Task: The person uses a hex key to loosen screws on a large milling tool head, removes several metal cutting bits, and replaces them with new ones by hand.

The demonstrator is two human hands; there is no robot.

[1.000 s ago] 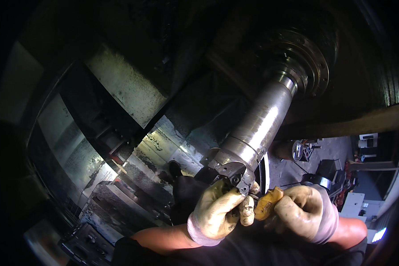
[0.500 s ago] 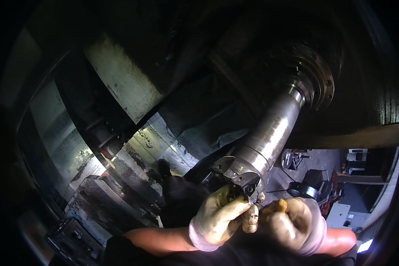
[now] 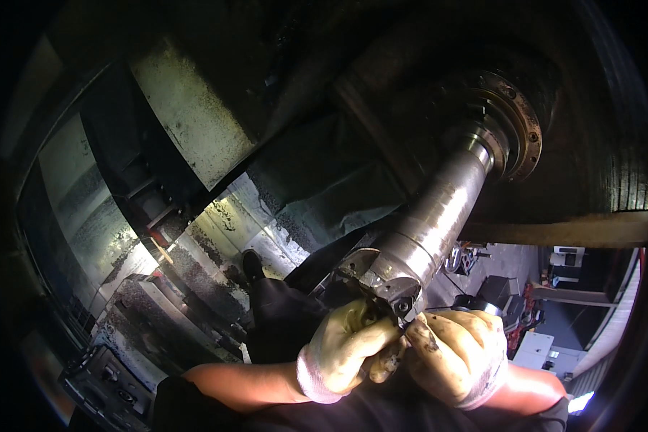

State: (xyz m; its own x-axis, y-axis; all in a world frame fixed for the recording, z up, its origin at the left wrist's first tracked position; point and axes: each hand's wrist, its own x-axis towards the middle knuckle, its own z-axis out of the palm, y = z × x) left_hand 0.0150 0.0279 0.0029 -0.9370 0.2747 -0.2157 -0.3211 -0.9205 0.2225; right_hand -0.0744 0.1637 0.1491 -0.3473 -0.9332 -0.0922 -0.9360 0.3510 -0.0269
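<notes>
A steel milling cutter [image 3: 390,282] with insert pockets sits on the lower end of a long, shiny tool holder [image 3: 439,209], which slants down from the spindle [image 3: 515,133]. My left hand [image 3: 349,347], in a stained pale glove, is closed with fingers curled against the cutter's lower rim. Beside it, my gloved right hand [image 3: 462,354] is closed too, its fingertips brought together at the cutter's edge near a small screw. What its fingers hold, if anything, is hidden. The two hands nearly touch.
Chip-covered metal steps and covers [image 3: 187,288] lie at the left. A dark shoe [image 3: 252,266] stands beyond my left hand. A boxy dark device [image 3: 111,389] is at the lower left. Past a beam [image 3: 569,230], workshop floor and a white cabinet [image 3: 533,351] show at the right.
My right hand has moved left and up to the cutter's edge, and its fingers have turned toward it. A yellow-orange piece seen at that hand earlier is out of sight. My left hand stays at the cutter.
</notes>
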